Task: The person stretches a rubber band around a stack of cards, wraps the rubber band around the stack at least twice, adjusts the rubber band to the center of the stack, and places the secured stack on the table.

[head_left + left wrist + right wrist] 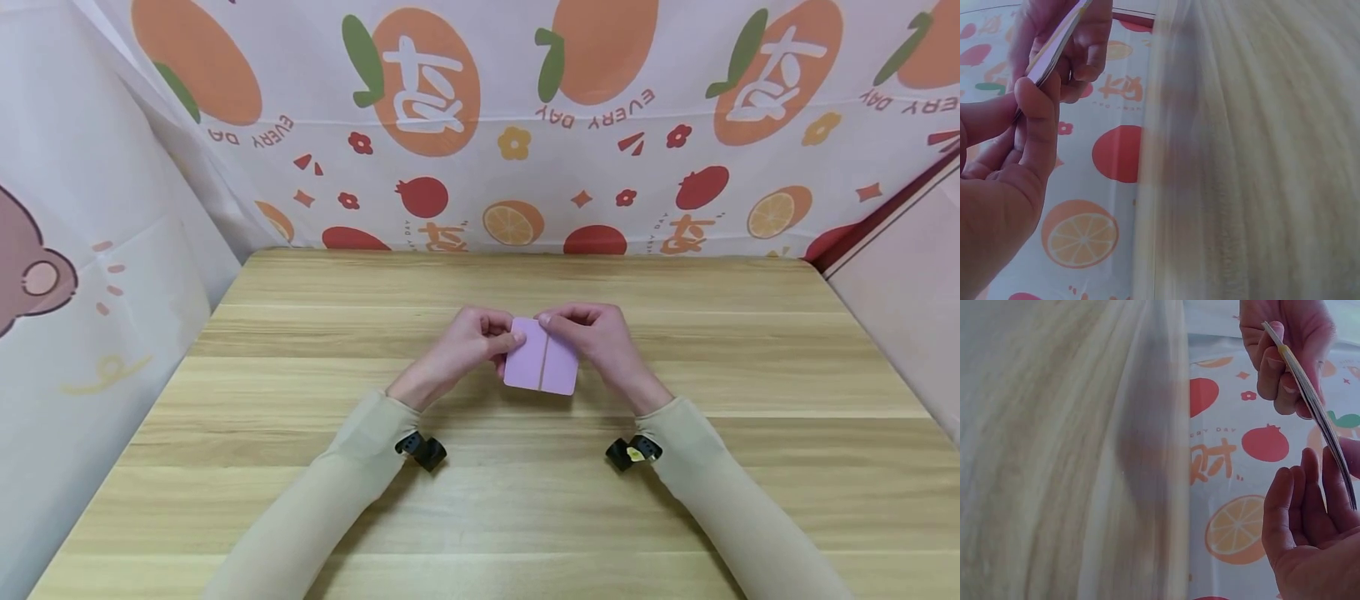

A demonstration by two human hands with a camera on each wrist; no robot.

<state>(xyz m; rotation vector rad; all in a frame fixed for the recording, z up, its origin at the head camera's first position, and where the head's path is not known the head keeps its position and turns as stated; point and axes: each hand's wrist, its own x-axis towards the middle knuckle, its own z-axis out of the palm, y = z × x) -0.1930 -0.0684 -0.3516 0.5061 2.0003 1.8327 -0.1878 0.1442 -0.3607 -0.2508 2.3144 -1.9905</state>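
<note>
A thin stack of square lilac cards (525, 367) with rounded corners is held up above the table, tilted. A narrow tan rubber band (543, 367) runs down across its face, near the middle. Seen edge-on in the right wrist view, the stack (1317, 409) shows several layers, slightly bowed. My left hand (468, 340) pinches the stack's left side, thumb on the face and fingers behind. At the upper edge, close to the band, my right hand (600, 335) grips with its thumb on the front. Its other fingers (1282, 506) stretch behind the cards.
A wood-grain table (300, 467) spreads under both forearms. Behind it hangs a white cloth (292, 183) printed with fruit, and another pale cloth (97, 233) hangs at the left. Small black wrist cameras (429, 452) sit on both sleeves.
</note>
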